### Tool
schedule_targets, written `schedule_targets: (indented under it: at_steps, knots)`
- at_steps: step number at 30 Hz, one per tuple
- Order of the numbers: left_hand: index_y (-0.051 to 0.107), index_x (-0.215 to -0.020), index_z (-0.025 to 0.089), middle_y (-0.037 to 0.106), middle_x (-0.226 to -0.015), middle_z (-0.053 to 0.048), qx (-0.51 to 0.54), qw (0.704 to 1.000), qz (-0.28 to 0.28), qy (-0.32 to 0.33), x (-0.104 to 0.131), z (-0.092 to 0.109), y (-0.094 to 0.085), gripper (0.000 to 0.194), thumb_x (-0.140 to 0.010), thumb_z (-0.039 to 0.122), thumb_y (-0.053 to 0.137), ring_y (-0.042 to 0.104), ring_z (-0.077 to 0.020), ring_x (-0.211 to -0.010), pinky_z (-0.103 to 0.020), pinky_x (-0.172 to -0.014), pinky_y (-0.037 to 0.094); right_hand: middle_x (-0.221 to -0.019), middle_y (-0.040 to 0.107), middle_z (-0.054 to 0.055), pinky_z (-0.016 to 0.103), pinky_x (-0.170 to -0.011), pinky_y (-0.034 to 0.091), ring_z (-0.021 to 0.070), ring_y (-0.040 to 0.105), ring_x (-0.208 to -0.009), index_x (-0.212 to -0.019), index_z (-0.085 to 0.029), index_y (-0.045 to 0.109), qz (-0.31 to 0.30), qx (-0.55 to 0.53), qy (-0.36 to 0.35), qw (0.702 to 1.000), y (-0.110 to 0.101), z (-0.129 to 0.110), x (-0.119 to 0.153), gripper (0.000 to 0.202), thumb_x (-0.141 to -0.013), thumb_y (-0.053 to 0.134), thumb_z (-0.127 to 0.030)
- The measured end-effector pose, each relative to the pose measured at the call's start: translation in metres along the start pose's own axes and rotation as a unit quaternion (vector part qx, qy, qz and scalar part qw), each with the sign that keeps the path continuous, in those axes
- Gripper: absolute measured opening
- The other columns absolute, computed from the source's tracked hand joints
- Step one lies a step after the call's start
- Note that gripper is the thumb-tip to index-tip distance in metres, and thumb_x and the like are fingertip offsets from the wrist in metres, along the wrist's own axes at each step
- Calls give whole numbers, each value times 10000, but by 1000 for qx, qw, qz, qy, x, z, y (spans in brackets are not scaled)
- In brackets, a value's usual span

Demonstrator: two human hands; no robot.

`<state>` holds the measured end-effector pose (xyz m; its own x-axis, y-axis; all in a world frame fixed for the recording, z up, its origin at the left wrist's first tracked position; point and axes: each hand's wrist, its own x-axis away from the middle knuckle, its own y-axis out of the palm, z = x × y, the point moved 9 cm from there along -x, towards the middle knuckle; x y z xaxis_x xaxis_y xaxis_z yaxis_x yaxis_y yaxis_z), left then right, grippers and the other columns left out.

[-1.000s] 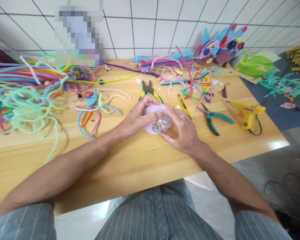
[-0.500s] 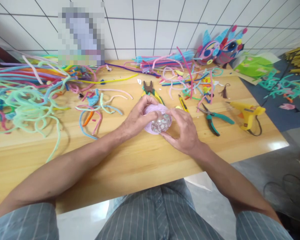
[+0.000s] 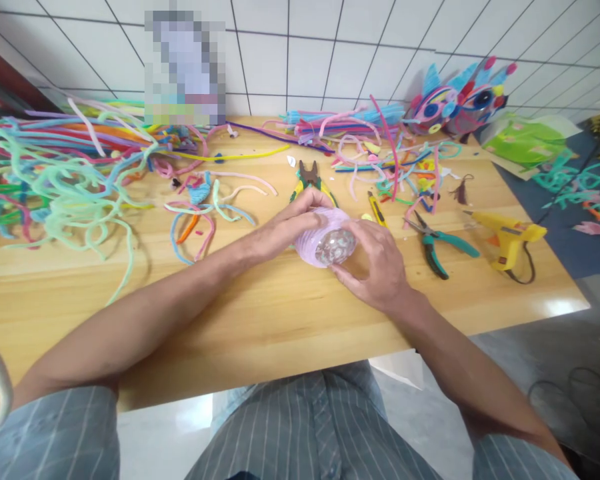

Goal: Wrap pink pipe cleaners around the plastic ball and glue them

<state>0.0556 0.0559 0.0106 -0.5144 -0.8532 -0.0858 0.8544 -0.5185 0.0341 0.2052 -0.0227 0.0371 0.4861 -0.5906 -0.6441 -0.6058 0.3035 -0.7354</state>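
Observation:
Between both hands, above the table, is a rounded lilac pipe-cleaner-wrapped piece [image 3: 307, 250], its see-through shiny end [image 3: 336, 248] turned toward the right. My left hand [image 3: 305, 217] is closed around its upper left side, thumb lying across the lilac coils. The fingers and thumb of my right hand [image 3: 375, 263] grip the rim of the see-through end. Just behind my left hand lie pliers with yellow and green handles [image 3: 310, 177], partly covered by it. A yellow utility knife [image 3: 377, 208] rests beyond my right hand.
Teal-handled pliers [image 3: 437, 247] and a yellow glue gun [image 3: 507, 237] lie on the right. Tangled mint pipe cleaners [image 3: 80, 193] spread across the left, with more bundles [image 3: 340, 123] along the tiled wall. Two decorated figures [image 3: 455, 103] stand at the back right.
The lilac piece has turned, so more of its coiled side shows and its see-through end faces further right. Both hands keep hold. The whole view has shifted slightly.

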Motion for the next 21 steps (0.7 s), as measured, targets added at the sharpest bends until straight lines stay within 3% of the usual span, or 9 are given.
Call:
schedule_targets:
  at_steps: [5, 11, 18, 21]
  knots:
    - [560, -1224, 242, 630, -1166, -23, 4, 995, -94, -33, 1, -5, 2, 464, -800, 301, 741, 609, -193, -986, -288, -742, 484, -1413, 722, 157, 592, -1088, 619, 370, 711, -1312, -1614, -274, 429, -1, 4, 6, 1000, 1, 1, -2, 754, -952, 769, -398]
    - [533, -1225, 243, 607, -1147, -21, 19, 994, -103, -24, 2, 1, 5, 457, -842, 317, 770, 596, -173, -962, -278, -754, 484, -1390, 710, 154, 586, -1086, 608, 357, 697, -1296, -1674, -276, 348, 24, 18, -37, 999, -3, -8, -3, 819, -966, 752, -353]
    - [536, -1227, 241, 616, -1153, -26, 16, 995, -100, -18, 1, 3, 8, 511, -807, 353, 805, 618, -196, -1014, -288, -806, 505, -1379, 648, 154, 562, -1036, 602, 350, 662, -1248, -1682, -283, 368, -4, 41, -45, 998, -2, -10, -3, 836, -939, 749, -309]
    - [555, -1206, 240, 629, -1124, -26, 13, 995, -97, -15, -1, 2, 9, 502, -794, 358, 817, 634, -197, -989, -285, -779, 517, -1392, 627, 132, 562, -1040, 599, 343, 654, -1238, -1689, -341, 359, -13, 38, -43, 998, -2, -9, -4, 853, -931, 749, -302]
